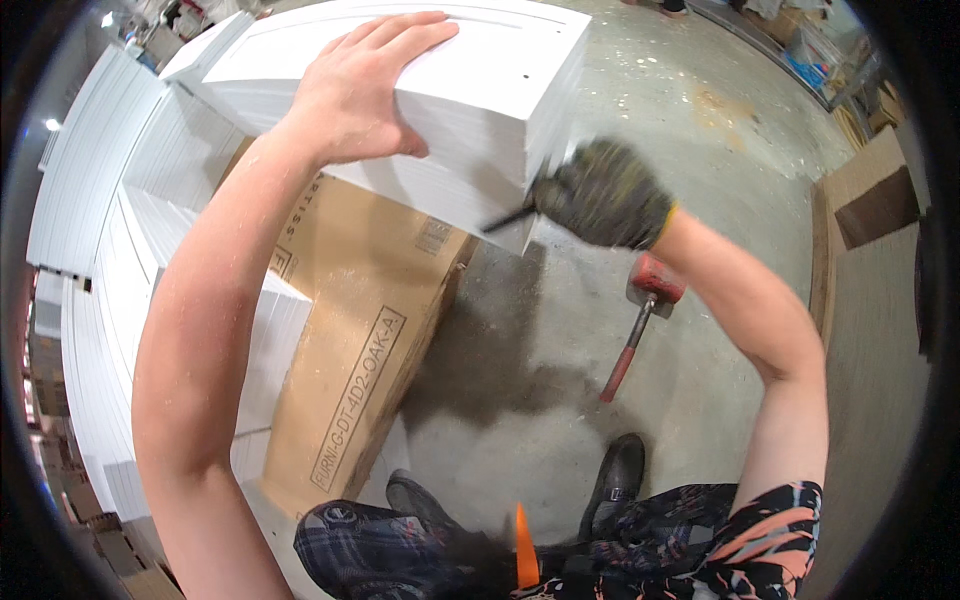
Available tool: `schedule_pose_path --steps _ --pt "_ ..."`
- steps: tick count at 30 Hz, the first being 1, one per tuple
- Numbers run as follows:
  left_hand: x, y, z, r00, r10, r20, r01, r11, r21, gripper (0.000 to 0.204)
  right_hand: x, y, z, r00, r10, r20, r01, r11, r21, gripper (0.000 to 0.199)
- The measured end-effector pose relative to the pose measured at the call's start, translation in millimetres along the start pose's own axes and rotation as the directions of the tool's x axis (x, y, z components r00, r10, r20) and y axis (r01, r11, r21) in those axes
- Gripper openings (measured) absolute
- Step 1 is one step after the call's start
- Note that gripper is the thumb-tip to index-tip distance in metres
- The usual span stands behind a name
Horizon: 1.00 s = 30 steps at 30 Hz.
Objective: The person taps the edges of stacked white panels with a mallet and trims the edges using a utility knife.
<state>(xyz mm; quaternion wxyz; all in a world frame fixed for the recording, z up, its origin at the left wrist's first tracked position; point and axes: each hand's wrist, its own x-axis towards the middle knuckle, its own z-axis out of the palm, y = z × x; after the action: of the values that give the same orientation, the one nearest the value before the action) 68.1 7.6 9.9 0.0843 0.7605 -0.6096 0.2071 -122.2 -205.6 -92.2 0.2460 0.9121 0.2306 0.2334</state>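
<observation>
My bare left hand (362,92) lies on top of a stack of white panels (470,60), fingers stretched over the upper face and thumb down along the side. My right hand (605,195), in a dark patterned work glove, is closed on a thin dark tool (510,219). That tool points left against the lower corner of the stack. Motion blurs the glove, and I cannot tell the tool's exact kind. Under the stack is a brown cardboard box (350,300) with black print.
A mallet (655,278) with a red head lies on the concrete floor (500,360), right of the box. More stacks of white panels (95,150) stand on the left. Brown cardboard (870,270) stands along the right side. My dark shoes (615,475) are near the lower edge.
</observation>
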Motion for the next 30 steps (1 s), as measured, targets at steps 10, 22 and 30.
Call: schedule_pose_path --steps 10,22,30 --pt "2.7 14.0 -23.4 0.968 -0.07 0.241 0.084 0.995 -0.048 0.102 -5.7 -3.6 -27.0 0.982 0.044 -0.184 -0.031 0.997 0.073 0.02" --pt "9.2 18.4 -28.7 0.969 -0.082 0.235 0.083 0.997 0.009 0.101 -51.5 -93.6 77.9 0.958 0.021 0.285 -0.125 0.928 0.351 0.016" --pt "0.5 5.8 -16.4 0.996 0.014 0.088 -0.011 0.999 -0.043 0.094 0.3 51.2 -26.7 0.904 0.215 -0.369 -0.122 0.958 0.259 0.038"
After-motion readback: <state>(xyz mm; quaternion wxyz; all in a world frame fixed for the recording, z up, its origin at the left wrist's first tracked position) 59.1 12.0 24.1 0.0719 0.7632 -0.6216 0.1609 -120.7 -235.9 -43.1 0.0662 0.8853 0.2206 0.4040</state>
